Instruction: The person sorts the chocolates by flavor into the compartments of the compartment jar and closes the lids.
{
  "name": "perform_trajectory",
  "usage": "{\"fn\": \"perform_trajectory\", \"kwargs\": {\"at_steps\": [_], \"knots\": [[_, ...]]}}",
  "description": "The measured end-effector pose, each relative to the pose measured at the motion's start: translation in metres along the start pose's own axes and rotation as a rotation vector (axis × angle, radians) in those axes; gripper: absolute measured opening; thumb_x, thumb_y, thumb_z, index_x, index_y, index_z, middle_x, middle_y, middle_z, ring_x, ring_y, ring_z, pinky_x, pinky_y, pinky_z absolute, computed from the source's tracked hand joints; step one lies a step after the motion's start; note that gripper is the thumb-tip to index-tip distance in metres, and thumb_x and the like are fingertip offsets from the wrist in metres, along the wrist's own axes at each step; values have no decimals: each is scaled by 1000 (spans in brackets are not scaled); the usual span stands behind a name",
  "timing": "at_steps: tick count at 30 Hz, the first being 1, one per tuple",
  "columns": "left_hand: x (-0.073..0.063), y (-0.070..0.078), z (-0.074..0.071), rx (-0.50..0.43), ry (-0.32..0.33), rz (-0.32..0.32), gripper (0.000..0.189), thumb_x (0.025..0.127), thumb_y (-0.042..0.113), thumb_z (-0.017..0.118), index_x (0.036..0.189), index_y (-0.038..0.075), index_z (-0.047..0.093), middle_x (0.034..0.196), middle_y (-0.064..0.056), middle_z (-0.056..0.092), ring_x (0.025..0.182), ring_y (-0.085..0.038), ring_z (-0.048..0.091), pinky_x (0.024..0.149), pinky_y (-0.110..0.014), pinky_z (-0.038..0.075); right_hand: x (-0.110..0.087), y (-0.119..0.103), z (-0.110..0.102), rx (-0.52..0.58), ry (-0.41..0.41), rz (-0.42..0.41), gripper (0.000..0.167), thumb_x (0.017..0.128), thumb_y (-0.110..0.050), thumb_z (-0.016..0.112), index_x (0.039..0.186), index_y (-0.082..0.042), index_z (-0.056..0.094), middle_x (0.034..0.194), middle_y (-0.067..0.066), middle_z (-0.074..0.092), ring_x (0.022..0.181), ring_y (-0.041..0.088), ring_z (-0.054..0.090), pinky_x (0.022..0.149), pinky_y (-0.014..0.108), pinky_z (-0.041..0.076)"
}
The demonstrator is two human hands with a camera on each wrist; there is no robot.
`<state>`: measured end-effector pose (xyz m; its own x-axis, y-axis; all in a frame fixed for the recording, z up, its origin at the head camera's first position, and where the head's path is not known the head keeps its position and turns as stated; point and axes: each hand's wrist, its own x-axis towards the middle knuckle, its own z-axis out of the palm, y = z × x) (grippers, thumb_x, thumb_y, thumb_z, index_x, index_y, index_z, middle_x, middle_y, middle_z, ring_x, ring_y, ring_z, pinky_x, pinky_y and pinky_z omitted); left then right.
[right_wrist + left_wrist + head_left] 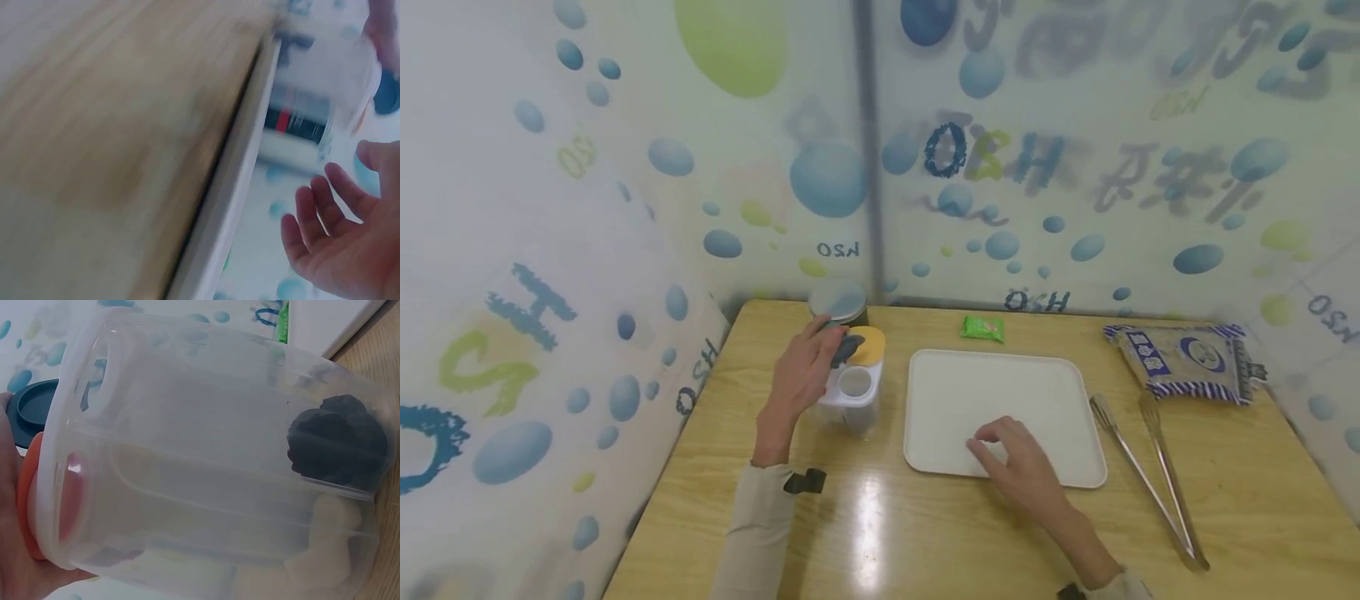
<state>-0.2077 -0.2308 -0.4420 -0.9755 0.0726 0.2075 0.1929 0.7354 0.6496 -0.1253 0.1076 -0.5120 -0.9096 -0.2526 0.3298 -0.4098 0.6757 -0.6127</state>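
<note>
My left hand [801, 371] is over a clear, compartmented storage container [850, 417] at the table's left, its fingers gripping a small dark blue lid [847, 351]. Beside that lid sits a yellow lid [868, 346], and a round opening in the white top is uncovered. In the left wrist view, an orange lid [31, 494] is under the palm. Dark round pieces [337, 444] and pale chunks [325, 544] lie at the container's bottom, in separate compartments. My right hand [1018, 467] hovers over the near edge of a white tray [1000, 400], fingers loosely bent and holding nothing.
Behind the container stands a jar with a grey lid [838, 300]. A green packet [982, 328] lies beyond the tray. To the tray's right are metal tongs [1150, 483] and a blue-and-white printed bag [1187, 362]. Patterned walls border the table.
</note>
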Motion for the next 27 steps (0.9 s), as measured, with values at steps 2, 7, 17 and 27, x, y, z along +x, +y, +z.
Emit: {"fn": "perform_trajectory", "kwargs": {"at_steps": [2, 7, 17, 27], "knots": [[0, -1, -1, 1, 0, -2, 64, 105, 59, 21, 136, 21, 62, 157, -6, 41, 135, -39, 46, 96, -60, 45, 15, -26, 11, 102, -102, 40, 9, 97, -32, 65, 98, -24, 68, 95, -14, 64, 92, 5, 60, 82, 30, 53], [-1, -4, -3, 10, 6, -7, 61, 104, 61, 29, 134, 22, 63, 157, -5, 42, 128, -35, 52, 90, -56, 48, 64, -77, 35, 434, -272, 86, 31, 106, -38, 48, 99, -14, 66, 91, 0, 65, 86, 11, 60, 76, 26, 52], [-3, -4, 3, -7, 27, 32, 62, 102, 64, 32, 130, 20, 65, 155, -6, 44, 111, -32, 63, 91, -54, 50, 106, -97, 55, 733, -336, 220, 53, 108, -44, 37, 93, -1, 64, 78, 5, 61, 72, 15, 60, 73, 40, 58], [2, 5, 1, 15, 12, -36, 55, 92, 62, 59, 129, 22, 66, 154, -3, 45, 122, -30, 59, 92, -50, 51, 115, -99, 52, 612, -358, 167, 45, 102, -47, 52, 84, -7, 63, 74, 6, 63, 66, 17, 56, 57, 23, 42]]}}
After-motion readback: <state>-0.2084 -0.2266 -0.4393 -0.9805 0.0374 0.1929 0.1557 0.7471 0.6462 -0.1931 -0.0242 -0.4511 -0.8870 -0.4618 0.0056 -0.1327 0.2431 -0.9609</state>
